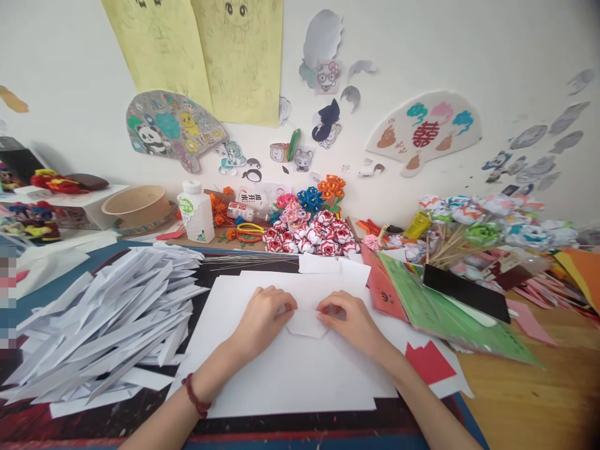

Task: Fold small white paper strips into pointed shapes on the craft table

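Note:
A small piece of folded white paper [307, 324] is held between my two hands, low over larger white sheets [290, 381]. My left hand [267, 315] pinches its left upper edge between thumb and fingers. On the opposite side, my right hand [349, 319] pinches the right upper edge in the same way. The paper's lower edge hangs toward me with angled corners. A dark red bead bracelet [195, 395] circles my left wrist.
A large heap of folded white paper strips [126, 312] lies at left. Red-and-white paper flowers [319, 236] and a white bottle [195, 212] stand behind. To the right are a green packet [450, 306], a black phone [464, 292] and red paper [429, 362].

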The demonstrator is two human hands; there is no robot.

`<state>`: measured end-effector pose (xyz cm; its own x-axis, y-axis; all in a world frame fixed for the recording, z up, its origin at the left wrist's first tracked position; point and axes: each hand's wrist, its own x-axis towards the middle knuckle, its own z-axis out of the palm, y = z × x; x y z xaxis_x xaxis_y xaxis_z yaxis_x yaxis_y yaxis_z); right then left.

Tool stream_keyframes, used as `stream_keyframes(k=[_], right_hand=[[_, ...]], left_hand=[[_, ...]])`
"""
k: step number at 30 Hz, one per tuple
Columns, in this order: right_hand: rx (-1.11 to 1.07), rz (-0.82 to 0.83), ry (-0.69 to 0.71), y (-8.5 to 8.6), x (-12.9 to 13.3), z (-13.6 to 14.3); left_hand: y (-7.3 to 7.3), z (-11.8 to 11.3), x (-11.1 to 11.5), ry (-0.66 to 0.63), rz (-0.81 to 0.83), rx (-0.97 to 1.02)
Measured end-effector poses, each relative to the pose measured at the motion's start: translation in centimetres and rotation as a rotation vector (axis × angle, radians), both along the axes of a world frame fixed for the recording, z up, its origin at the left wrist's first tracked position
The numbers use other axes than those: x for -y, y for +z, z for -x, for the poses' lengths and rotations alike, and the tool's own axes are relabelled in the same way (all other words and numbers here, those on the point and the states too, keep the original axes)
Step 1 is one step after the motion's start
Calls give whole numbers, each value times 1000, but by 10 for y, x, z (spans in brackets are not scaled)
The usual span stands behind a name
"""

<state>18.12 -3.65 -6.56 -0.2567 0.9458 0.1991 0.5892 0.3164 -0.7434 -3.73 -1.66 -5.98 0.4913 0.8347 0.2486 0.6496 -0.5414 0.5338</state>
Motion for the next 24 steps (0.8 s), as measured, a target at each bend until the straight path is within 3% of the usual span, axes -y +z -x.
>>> stream_keyframes(k=[3, 8, 11, 13, 19, 24], right_hand=[[9, -17, 7, 0, 1, 0], [13, -57, 11, -3, 4, 0], [39, -92, 1, -3, 6, 1], [54, -113, 9, -2, 7, 2], [70, -101, 56, -2, 8, 2], [45, -91, 65, -4, 7, 1]], left_hand=[[-1, 1, -1, 5, -22, 2], [-3, 4, -4, -100, -41, 43], [-5, 4, -4, -65, -27, 45], [-5, 5, -3, -56, -41, 25], [-1, 12, -7, -220, -119, -63], [2, 13, -5, -216, -170, -158]])
